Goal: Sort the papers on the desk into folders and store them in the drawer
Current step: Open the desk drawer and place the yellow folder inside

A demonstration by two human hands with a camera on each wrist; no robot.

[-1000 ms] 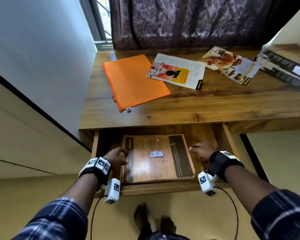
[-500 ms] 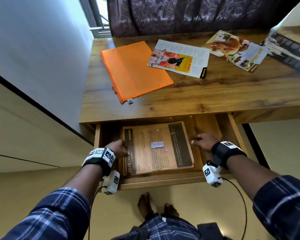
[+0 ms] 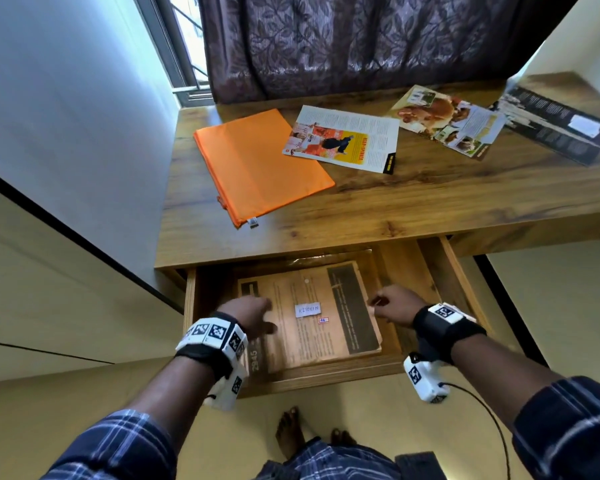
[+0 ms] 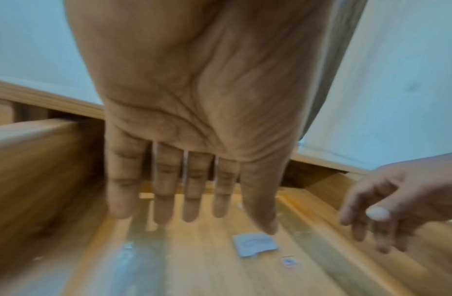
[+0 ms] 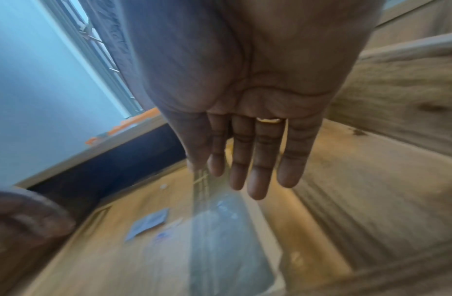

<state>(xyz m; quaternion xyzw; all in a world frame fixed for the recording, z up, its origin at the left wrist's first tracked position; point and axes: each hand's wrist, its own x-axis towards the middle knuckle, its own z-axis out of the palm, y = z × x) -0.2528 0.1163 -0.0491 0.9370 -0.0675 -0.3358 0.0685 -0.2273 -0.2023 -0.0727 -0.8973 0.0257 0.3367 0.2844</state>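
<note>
An amber see-through folder [image 3: 312, 313] with a white "KITCHEN" label lies flat in the open drawer [image 3: 326, 375]. My left hand [image 3: 257, 317] hovers over its left part, fingers straight [image 4: 189, 202], holding nothing. My right hand [image 3: 385, 304] is over the folder's right edge, its fingers [image 5: 250, 176] also straight and empty. On the desk [image 3: 413, 206] lie an orange zip folder [image 3: 257, 161], a magazine page [image 3: 347, 140], a food leaflet [image 3: 454, 123] and a dark brochure [image 3: 555, 129].
A wall runs close along the desk's left side, and a patterned curtain [image 3: 361, 39] hangs behind it. The drawer's right wall [image 3: 465, 282] stands just right of my right hand. My bare feet [image 3: 291, 434] are on the floor below the drawer.
Both hands have come off the folder's side edges and now hover over it with straightened fingers; the left hand moved inward over the folder.
</note>
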